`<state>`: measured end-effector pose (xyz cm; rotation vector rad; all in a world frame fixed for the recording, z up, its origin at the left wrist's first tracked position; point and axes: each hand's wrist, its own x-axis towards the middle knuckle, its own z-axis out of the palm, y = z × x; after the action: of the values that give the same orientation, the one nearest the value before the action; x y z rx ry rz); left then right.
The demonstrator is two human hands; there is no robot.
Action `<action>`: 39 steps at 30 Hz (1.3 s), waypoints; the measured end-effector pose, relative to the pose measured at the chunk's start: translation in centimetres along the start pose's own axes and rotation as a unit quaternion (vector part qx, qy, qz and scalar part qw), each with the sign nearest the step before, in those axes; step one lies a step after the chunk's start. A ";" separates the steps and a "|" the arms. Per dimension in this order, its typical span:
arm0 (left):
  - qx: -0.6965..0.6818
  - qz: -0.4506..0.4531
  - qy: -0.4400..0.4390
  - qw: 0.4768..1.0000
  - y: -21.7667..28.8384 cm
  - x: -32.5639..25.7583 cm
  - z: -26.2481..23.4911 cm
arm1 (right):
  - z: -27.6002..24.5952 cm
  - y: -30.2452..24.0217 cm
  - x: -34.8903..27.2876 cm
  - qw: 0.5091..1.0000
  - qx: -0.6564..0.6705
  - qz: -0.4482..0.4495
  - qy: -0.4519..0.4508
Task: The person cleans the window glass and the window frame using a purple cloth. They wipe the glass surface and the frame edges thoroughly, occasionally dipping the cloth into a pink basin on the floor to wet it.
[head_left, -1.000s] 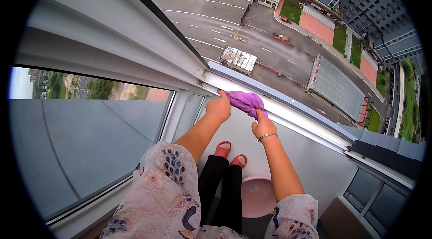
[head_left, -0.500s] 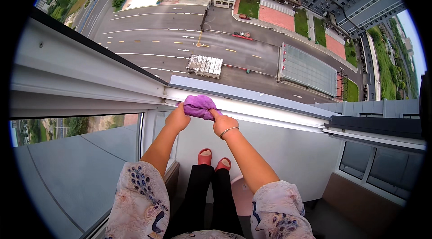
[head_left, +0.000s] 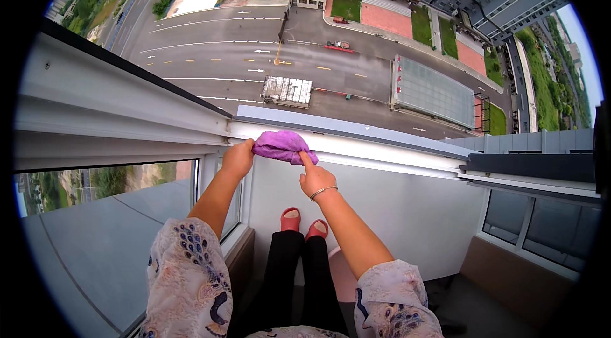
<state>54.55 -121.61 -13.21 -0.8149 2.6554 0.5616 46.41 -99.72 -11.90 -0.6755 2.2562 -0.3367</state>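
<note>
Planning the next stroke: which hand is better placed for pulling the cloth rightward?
Probably the right hand: it touches the right end of the purple cloth, with white sill beyond. The left hand is at the other end, near the white frame.

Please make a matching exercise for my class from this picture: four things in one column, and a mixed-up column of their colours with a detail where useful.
Things:
1. Cloth
2. Sandals
3. Trousers
4. Basin

Descriptions:
A. Black
B. Pale pink, partly hidden
C. Red, open-toed
D. Purple, between the left hand and the right hand

Right pairs: 1-D, 2-C, 3-A, 4-B.
</note>
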 end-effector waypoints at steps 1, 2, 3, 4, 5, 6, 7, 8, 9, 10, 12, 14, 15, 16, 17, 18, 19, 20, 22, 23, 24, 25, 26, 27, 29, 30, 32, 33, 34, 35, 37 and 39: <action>0.009 0.014 0.002 1.000 -0.2 0.2 0.0 | 0.0 0.3 0.3 0.999 -0.013 -0.014 0.030; 0.017 0.026 0.003 1.000 -0.6 0.3 0.1 | 0.5 0.9 0.9 0.997 -0.027 -0.029 0.059; 0.026 0.038 0.005 0.999 -0.8 0.2 0.1 | 0.8 1.6 1.4 0.994 -0.040 -0.045 0.088; 0.023 0.049 0.013 0.998 -0.8 -0.1 -0.1 | 1.0 2.1 2.0 0.986 -0.075 -0.060 0.139; -0.004 0.061 0.036 0.997 -0.5 -0.8 -0.6 | 0.8 2.8 2.3 0.978 -0.067 -0.088 0.174; -0.031 0.073 0.059 0.995 0.3 -1.5 -0.9 | 0.2 3.9 2.5 0.969 -0.057 -0.117 0.209; -0.053 0.081 0.081 0.992 1.0 -2.6 -1.4 | -0.1 4.7 2.2 0.958 -0.043 -0.147 0.241; -0.067 0.081 0.112 0.988 1.3 -3.7 -2.0 | -1.0 4.5 1.1 0.952 -0.024 -0.159 0.259; -0.079 0.060 0.108 0.989 1.9 -4.8 -2.9 | -2.6 4.2 -0.3 0.945 -0.010 -0.166 0.281; -0.121 0.073 0.146 0.979 1.8 -6.1 -3.9 | -3.7 3.7 -1.5 0.931 0.008 -0.204 0.304; -0.192 0.115 0.201 0.954 1.9 -7.7 -4.7 | -5.5 3.5 -4.2 0.898 0.030 -0.266 0.350; -0.230 0.155 0.242 0.930 1.3 -9.5 -5.9 | -7.7 1.7 -7.2 0.869 0.056 -0.304 0.386; -0.284 0.142 0.207 0.925 1.2 -10.3 -5.9 | -8.0 1.3 -8.2 0.854 0.069 -0.321 0.403; -0.338 0.132 0.170 0.916 1.3 -10.9 -5.8 | -7.8 1.6 -8.8 0.866 0.057 -0.336 0.367; -0.390 0.122 0.132 0.903 1.4 -11.3 -5.6 | -7.4 2.0 -9.5 0.876 0.045 -0.350 0.330; -0.399 0.145 0.125 0.897 1.3 -11.6 -5.2 | -7.2 2.3 -9.9 0.884 0.033 -0.362 0.293; -0.414 0.115 0.114 0.896 1.3 -11.5 -4.9 | -7.2 2.1 -10.3 0.888 0.116 -0.338 0.290; -0.428 0.086 0.101 0.894 1.3 -11.4 -4.7 | -7.2 1.5 -10.8 0.885 0.198 -0.311 0.285; -0.421 0.009 0.073 0.904 0.8 -10.9 -3.9 | -6.8 0.7 -10.1 0.874 0.331 -0.246 0.259; -0.358 0.006 0.108 0.927 0.6 -10.0 -3.9 | -6.0 0.9 -9.0 0.906 0.369 -0.134 0.157; -0.296 -0.001 0.142 0.945 0.3 -9.2 -3.5 | -5.1 0.6 -7.4 0.925 0.337 -0.110 0.135; -0.230 -0.014 0.176 0.957 0.0 -8.5 -3.2 | -3.1 0.8 -5.0 0.926 0.321 -0.128 0.150; -0.206 -0.018 0.212 0.955 -0.2 -7.3 -3.2 | -2.5 0.0 -3.5 0.922 0.338 -0.112 0.149; -0.179 -0.021 0.246 0.952 -0.1 -5.7 -3.2 | -2.1 -0.1 -1.6 0.922 0.294 -0.128 0.216; -0.109 -0.026 0.290 0.950 0.5 -3.3 -2.8 | -1.0 0.2 1.9 0.907 0.206 -0.157 0.333; -0.066 -0.003 0.321 0.945 1.5 -3.3 -1.9 | -0.4 0.8 2.7 0.919 0.139 -0.151 0.337; -0.046 0.044 0.299 0.952 3.2 -3.4 -0.2 | 0.1 1.3 3.9 0.930 0.002 -0.142 0.339; -0.070 0.068 0.243 0.965 3.3 -3.7 1.7 | 0.5 1.2 3.9 0.931 -0.005 -0.136 0.339; -0.097 0.092 0.185 0.974 3.7 -3.9 2.6 | 0.5 0.9 3.6 0.932 -0.016 -0.129 0.339; -0.079 0.092 0.206 0.971 3.6 -4.0 3.2 | 0.4 0.6 3.3 0.933 -0.027 -0.122 0.339; -0.039 0.088 0.250 0.963 3.5 -4.2 3.5 | -0.4 -0.3 2.0 0.902 -0.016 -0.164 0.399; -0.019 0.073 0.238 0.968 3.4 -4.0 3.1 | 0.1 -0.6 1.1 0.901 0.007 -0.198 0.385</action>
<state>56.24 -115.77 -13.47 -0.8576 3.1719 0.5025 46.07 -100.81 -12.33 -1.1476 2.8262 -0.9580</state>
